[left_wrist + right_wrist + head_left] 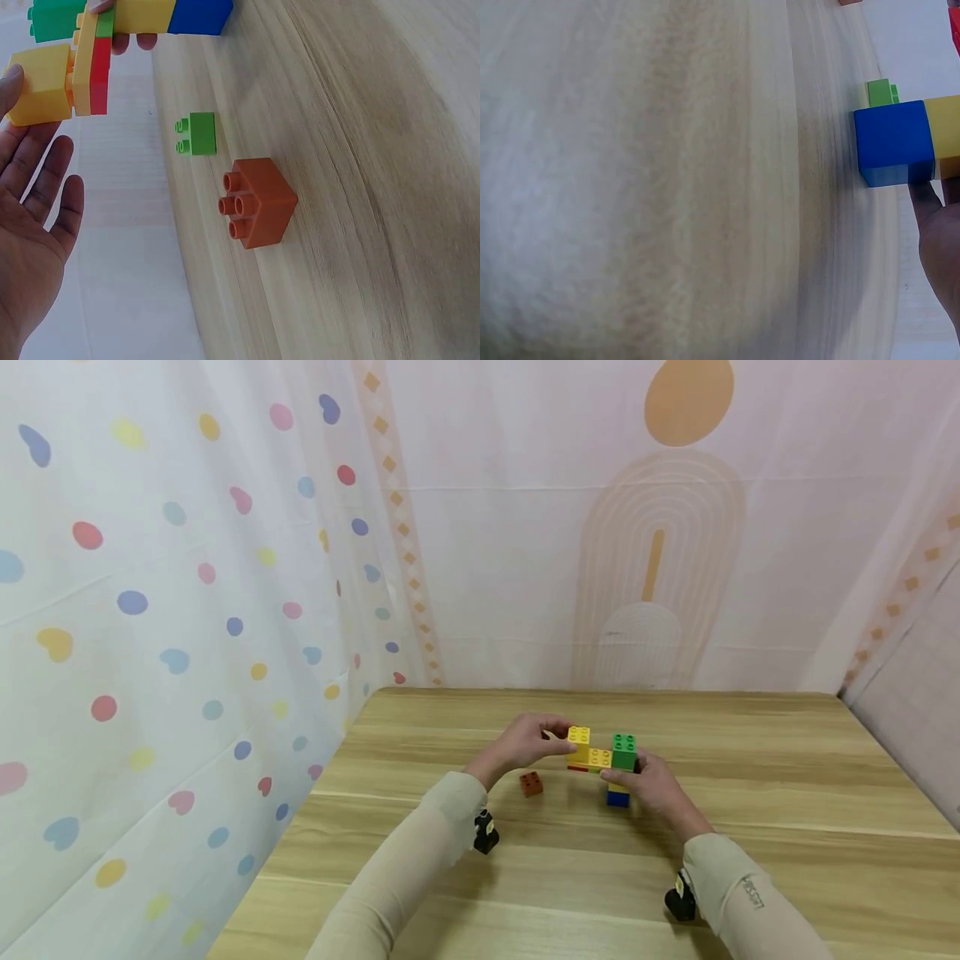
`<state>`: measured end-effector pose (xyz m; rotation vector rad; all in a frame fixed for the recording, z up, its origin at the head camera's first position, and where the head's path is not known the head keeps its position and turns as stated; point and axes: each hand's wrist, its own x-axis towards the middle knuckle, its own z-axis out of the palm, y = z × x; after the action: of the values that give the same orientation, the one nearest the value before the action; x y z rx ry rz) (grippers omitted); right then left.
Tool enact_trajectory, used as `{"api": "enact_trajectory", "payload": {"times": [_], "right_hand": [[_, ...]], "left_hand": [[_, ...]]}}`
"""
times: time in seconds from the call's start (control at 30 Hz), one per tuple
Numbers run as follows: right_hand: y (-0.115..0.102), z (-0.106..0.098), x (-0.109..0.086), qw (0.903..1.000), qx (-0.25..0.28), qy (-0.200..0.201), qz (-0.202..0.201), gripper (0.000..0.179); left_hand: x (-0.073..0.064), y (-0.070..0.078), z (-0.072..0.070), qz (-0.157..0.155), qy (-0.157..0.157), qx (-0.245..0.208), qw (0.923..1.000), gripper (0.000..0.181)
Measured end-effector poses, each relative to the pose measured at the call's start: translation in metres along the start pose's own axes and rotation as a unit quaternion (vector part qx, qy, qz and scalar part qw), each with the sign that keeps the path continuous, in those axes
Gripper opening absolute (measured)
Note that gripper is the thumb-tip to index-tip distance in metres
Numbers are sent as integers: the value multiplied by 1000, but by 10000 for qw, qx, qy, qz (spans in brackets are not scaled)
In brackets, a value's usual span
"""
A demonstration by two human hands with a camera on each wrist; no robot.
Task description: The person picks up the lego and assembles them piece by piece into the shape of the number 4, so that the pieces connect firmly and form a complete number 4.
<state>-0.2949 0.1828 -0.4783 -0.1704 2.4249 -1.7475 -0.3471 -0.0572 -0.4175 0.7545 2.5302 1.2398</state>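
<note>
Left grip (528, 743) is pinching a yellow block (580, 740); right grip (657, 787) is holding the green-topped stack (624, 758), inside the counter (750, 760)'s far edge.

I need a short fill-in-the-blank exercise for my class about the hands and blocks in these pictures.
1. The left hand pinches an end block coloured ____.
2. The right hand grips a column whose bottom block is ____.
3. That column's top block is ____.
4. The brown block on the table shows ____ studs.

Missing words: yellow; blue; green; four.
</note>
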Motion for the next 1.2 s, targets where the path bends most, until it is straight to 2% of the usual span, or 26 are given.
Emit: {"api": "enact_trajectory", "payload": {"times": [0.83,1.1,1.2], "right_hand": [[1,2,-2,9999,-73,108,-59,62],[-1,4,-4,9997,-12,135,-205,56],[0,5,-5,9996,38,181,-199,54]], "left_hand": [[-3,4,0,309,-175,421,9985,31],[-7,-2,6,-108,65,-40,9999,41],[-7,-1,7,-130,103,-16,9999,44]]}}
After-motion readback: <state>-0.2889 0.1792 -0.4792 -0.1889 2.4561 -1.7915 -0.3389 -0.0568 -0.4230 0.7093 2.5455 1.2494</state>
